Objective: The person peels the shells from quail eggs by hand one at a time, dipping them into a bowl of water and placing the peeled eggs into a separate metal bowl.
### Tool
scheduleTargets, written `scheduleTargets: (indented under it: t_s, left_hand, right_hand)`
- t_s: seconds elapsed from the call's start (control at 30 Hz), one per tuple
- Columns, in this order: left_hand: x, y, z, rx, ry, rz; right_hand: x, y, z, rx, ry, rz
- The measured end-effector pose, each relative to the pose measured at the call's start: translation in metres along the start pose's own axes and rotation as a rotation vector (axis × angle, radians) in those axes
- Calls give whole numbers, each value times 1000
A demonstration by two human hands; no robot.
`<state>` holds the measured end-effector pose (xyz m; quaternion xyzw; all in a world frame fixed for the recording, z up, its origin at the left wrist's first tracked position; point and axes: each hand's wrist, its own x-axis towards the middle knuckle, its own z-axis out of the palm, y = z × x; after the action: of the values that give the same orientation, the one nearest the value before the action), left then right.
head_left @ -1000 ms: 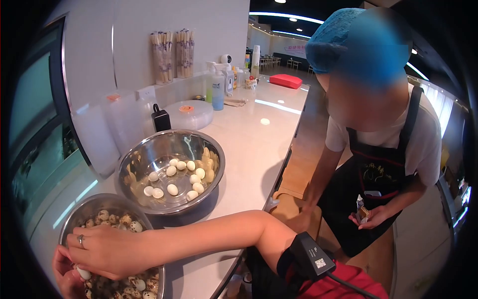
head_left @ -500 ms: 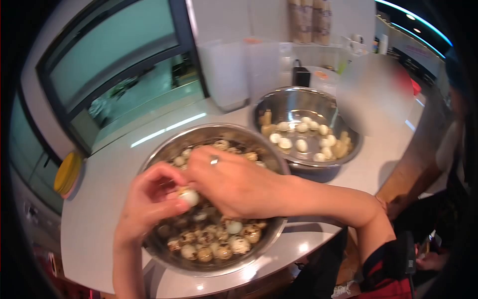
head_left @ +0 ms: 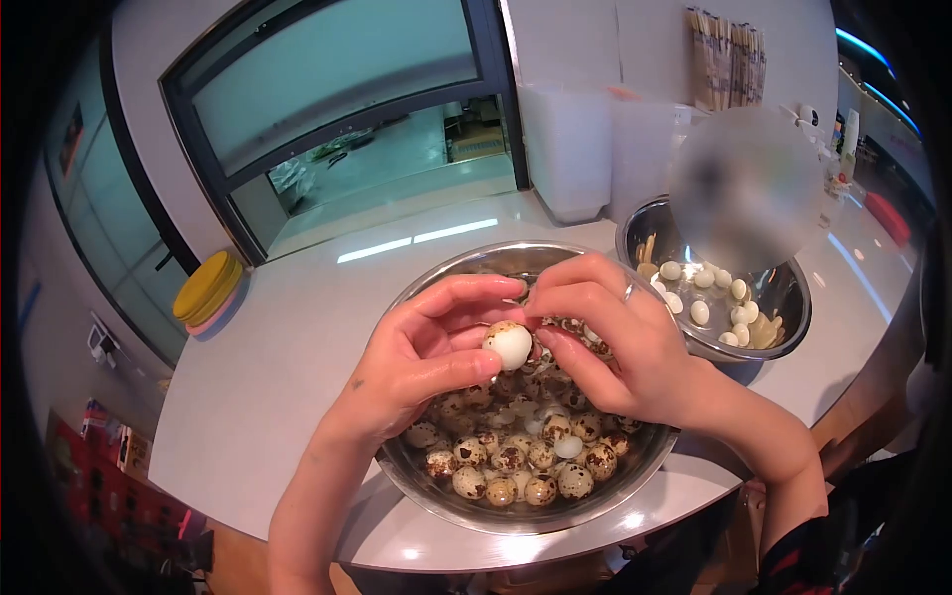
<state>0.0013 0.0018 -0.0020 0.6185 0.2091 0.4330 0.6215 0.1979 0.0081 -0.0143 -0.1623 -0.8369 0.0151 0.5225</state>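
Observation:
A partly peeled quail egg (head_left: 510, 348), white in front with speckled shell at its top, is held between the thumb and fingers of my left hand (head_left: 426, 347). My right hand (head_left: 620, 332), a ring on one finger, has its thumb and fingertips pinched at the egg's right edge. Whatever bit of shell they grip is hidden. Both hands are over a large steel bowl (head_left: 436, 511) of speckled quail eggs (head_left: 540, 489) in water. One bare white egg (head_left: 568, 447) lies among them.
To the right, a second steel bowl (head_left: 716, 349) holds several peeled eggs (head_left: 700, 312). Yellow and pink round pads (head_left: 208, 288) lie at the left of the white counter (head_left: 288, 397). Tall translucent containers (head_left: 565, 149) stand against the wall. A blurred patch hides part of the back right.
The view has shifted left, so both bowls appear farther right. My right hand has turned from covering the egg's side to a fingertip pinch. The left hand still holds the egg.

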Motion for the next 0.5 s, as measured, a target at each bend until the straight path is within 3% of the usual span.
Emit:
scheduleTargets:
  t_s: [0.5]
  left_hand:
    - [-2, 5, 2, 228, -15, -150]
  right_hand:
    - [-2, -1, -3, 34, -99, -25]
